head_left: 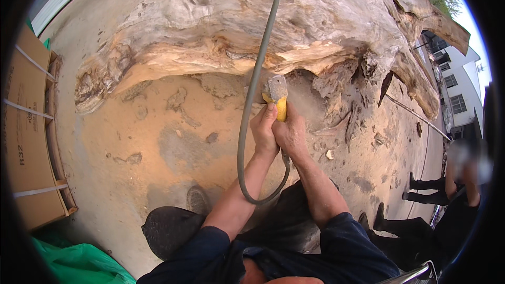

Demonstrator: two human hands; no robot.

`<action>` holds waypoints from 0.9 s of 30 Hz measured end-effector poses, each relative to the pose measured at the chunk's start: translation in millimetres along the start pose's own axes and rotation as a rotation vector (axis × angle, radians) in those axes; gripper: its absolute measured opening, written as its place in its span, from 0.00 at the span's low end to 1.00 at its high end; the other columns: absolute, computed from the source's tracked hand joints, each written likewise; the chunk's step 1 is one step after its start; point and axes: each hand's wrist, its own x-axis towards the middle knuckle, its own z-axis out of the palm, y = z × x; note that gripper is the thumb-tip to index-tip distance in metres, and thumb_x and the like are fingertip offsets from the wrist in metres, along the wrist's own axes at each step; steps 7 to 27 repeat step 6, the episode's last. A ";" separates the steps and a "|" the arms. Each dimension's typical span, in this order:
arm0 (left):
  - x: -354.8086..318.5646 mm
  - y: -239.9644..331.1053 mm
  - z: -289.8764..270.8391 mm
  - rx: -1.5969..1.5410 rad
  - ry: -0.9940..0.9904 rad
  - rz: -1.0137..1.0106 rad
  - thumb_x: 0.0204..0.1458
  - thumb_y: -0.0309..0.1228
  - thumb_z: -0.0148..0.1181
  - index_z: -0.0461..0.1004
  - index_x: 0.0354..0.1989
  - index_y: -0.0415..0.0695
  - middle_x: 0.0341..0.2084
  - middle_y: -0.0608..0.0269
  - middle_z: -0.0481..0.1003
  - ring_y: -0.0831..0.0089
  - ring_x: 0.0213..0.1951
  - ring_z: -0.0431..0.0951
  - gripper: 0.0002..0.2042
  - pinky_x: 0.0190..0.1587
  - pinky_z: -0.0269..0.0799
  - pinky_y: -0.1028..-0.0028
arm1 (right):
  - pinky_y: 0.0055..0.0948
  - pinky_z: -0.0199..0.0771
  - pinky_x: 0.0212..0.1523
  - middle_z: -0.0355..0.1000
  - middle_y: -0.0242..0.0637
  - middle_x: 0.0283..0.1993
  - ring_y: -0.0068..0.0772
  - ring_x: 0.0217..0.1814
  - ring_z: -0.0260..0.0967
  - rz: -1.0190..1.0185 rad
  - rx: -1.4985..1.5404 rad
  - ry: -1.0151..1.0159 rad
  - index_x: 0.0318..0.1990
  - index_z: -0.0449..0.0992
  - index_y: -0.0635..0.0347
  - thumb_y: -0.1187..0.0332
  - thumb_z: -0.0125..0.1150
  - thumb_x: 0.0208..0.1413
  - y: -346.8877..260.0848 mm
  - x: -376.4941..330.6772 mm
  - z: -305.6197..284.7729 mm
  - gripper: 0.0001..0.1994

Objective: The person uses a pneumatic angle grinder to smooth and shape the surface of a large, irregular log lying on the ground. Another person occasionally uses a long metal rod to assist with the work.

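Both my hands grip a yellow-bodied power grinder point(276, 96) with a grey head. My left hand point(263, 129) wraps the handle from the left, and my right hand point(291, 132) wraps it from the right, just below the yellow part. The grinder's head presses against the underside of a huge pale weathered tree trunk point(221, 26) that arches across the top of the view. A grey hose or cable point(251, 100) loops from the tool under my wrists and up over the trunk. Fine dust hangs to the right of the tool.
Sawdust-covered concrete ground point(158, 142) lies below the trunk. A strapped cardboard box point(26, 126) on a pallet stands at the left, with green plastic sheeting point(73, 265) under it. Another person point(452, 200) in dark clothes crouches at the right. My dark shoe point(168, 229) is at the bottom.
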 end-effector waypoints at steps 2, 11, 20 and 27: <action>-0.5 10.8 -2.1 -0.052 0.009 0.049 0.68 0.41 0.55 0.77 0.46 0.35 0.38 0.64 0.76 0.75 0.39 0.75 0.18 0.43 0.72 0.71 | 0.54 0.76 0.38 0.77 0.63 0.34 0.69 0.42 0.77 -0.002 0.003 -0.039 0.44 0.72 0.66 0.59 0.64 0.59 -10.0 2.9 3.7 0.17; 3.4 28.8 -22.1 -0.120 0.007 0.094 0.67 0.46 0.55 0.74 0.50 0.35 0.42 0.61 0.77 0.70 0.42 0.79 0.22 0.49 0.76 0.67 | 0.55 0.76 0.39 0.78 0.62 0.35 0.66 0.41 0.78 -0.097 -0.020 -0.167 0.46 0.72 0.60 0.57 0.63 0.60 -34.8 3.1 16.4 0.16; 3.4 28.8 -22.1 -0.120 0.007 0.094 0.67 0.46 0.55 0.74 0.50 0.35 0.42 0.61 0.77 0.70 0.42 0.79 0.22 0.49 0.76 0.67 | 0.55 0.76 0.39 0.78 0.62 0.35 0.66 0.41 0.78 -0.097 -0.020 -0.167 0.46 0.72 0.60 0.57 0.63 0.60 -34.8 3.1 16.4 0.16; 3.4 28.8 -22.1 -0.120 0.007 0.094 0.67 0.46 0.55 0.74 0.50 0.35 0.42 0.61 0.77 0.70 0.42 0.79 0.22 0.49 0.76 0.67 | 0.55 0.76 0.39 0.78 0.62 0.35 0.66 0.41 0.78 -0.097 -0.020 -0.167 0.46 0.72 0.60 0.57 0.63 0.60 -34.8 3.1 16.4 0.16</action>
